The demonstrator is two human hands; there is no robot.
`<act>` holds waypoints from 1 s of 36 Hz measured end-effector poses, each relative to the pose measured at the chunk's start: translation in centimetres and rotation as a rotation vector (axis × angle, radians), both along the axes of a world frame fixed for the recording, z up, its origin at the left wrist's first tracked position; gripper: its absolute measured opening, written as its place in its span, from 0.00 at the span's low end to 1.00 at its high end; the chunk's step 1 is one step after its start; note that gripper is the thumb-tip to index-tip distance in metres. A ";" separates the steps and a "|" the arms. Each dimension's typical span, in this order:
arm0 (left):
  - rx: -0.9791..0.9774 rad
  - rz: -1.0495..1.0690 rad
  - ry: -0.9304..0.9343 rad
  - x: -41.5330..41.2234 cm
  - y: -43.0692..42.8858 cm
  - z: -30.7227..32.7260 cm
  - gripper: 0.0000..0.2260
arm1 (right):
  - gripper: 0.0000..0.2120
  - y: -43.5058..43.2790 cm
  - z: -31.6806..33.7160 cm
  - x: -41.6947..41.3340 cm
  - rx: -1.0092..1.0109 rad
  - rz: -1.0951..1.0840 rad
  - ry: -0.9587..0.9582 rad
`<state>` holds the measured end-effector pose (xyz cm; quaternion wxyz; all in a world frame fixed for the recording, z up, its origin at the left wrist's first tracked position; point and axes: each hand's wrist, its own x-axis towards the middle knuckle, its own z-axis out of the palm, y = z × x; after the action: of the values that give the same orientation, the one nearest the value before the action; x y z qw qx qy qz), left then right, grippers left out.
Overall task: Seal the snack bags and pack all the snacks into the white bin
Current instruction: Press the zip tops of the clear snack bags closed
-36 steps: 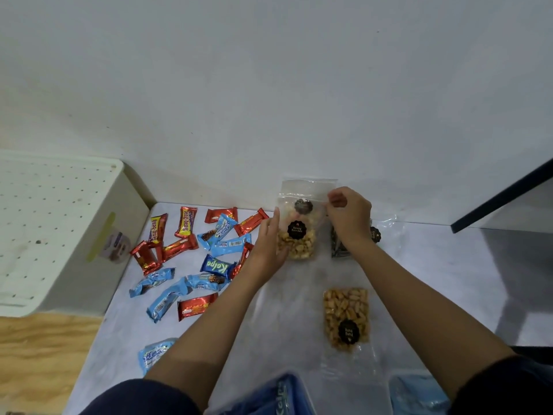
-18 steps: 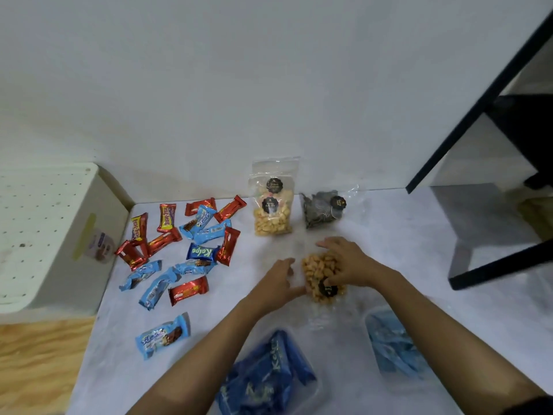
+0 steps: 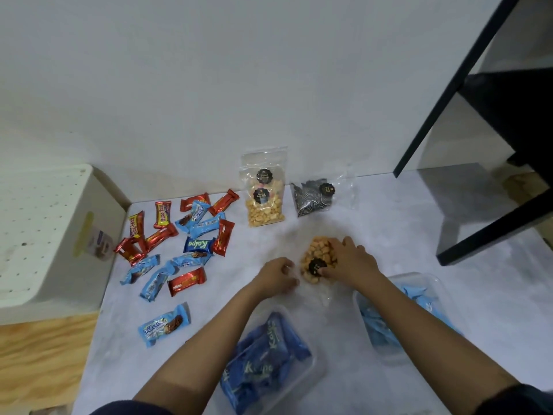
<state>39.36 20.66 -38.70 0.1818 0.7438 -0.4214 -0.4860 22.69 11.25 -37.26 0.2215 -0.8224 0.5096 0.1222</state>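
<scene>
The right grip point(image 3: 350, 262) lies over the nut bag point(image 3: 317, 260), fingers curled across its top and thumb by the black label, holding it flat on the surface point(image 3: 389, 235). The left grip point(image 3: 276, 275) curls at the bag's left edge; whether it pinches the clear film I cannot tell. The white bin point(image 3: 45, 235) stands at the surface's left edge, well apart, with the loose snack bars point(image 3: 185, 235) scattered between. A standing nut bag point(image 3: 264, 199) and a dark bag point(image 3: 314, 199) sit by the wall. Two clear tubs point(image 3: 269, 363) flank the forearms near the front edge. Pale surface shows between the bag and the black frame point(image 3: 484, 232).
</scene>
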 end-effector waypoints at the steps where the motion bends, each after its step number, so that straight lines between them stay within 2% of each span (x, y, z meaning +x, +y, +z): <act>1: -0.019 0.057 0.026 0.4 -0.1 0.2 0.19 | 0.36 0.1 0.1 0.2 0.004 -0.013 -0.003; 4: -0.083 0.137 0.059 1.6 -0.4 1.2 0.15 | 0.35 0.1 0.4 0.7 0.039 -0.026 -0.029; 6: -0.143 0.097 0.042 2.2 -0.8 2.0 0.13 | 0.37 -0.2 0.7 0.9 0.049 -0.001 -0.088; 10: -0.254 -0.053 -0.029 3.1 -1.9 4.7 0.15 | 0.40 -0.9 1.9 1.4 -0.029 0.105 -0.329; 12: -0.335 -0.125 -0.080 3.5 -2.5 6.0 0.15 | 0.35 -1.3 2.7 1.9 -0.045 0.164 -0.409; 14: -0.405 -0.180 -0.141 3.8 -3.0 7.3 0.12 | 0.25 -1.6 3.4 2.5 0.007 0.169 -0.440; 17: -0.451 -0.148 -0.157 4.0 -3.5 8.5 0.10 | 0.09 -1.5 3.7 3.0 0.071 0.061 -0.442; 19: -0.478 -0.102 -0.151 3.8 -3.5 8.8 0.09 | 0.04 -1.3 3.6 3.2 0.126 -0.062 -0.556; 22: -0.500 -0.056 -0.132 4.0 -2.7 8.5 0.12 | 0.04 -0.8 3.4 3.3 0.156 -0.212 -0.727; 25: -0.470 0.015 -0.059 4.8 -1.2 7.3 0.15 | 0.07 0.0 2.9 2.7 0.254 -0.319 -0.813; 27: -0.448 0.065 0.000 5.3 -0.3 6.2 0.13 | 0.09 0.5 2.3 2.1 0.331 -0.361 -0.843; 29: -0.423 0.121 0.092 5.4 0.5 5.5 0.10 | 0.09 1.1 1.9 1.7 0.359 -0.365 -0.825; 33: -0.424 0.155 0.176 4.8 0.8 5.4 0.07 | 0.06 1.5 1.9 1.4 0.294 -0.320 -0.778; 36: -0.438 0.177 0.222 4.2 0.4 5.7 0.06 | 0.04 1.4 3.0 1.2 0.236 -0.295 -0.836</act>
<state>43.53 21.10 -33.01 0.4255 0.6626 -0.4274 -0.4440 23.88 12.66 -34.26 0.5154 -0.6889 0.4706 -0.1957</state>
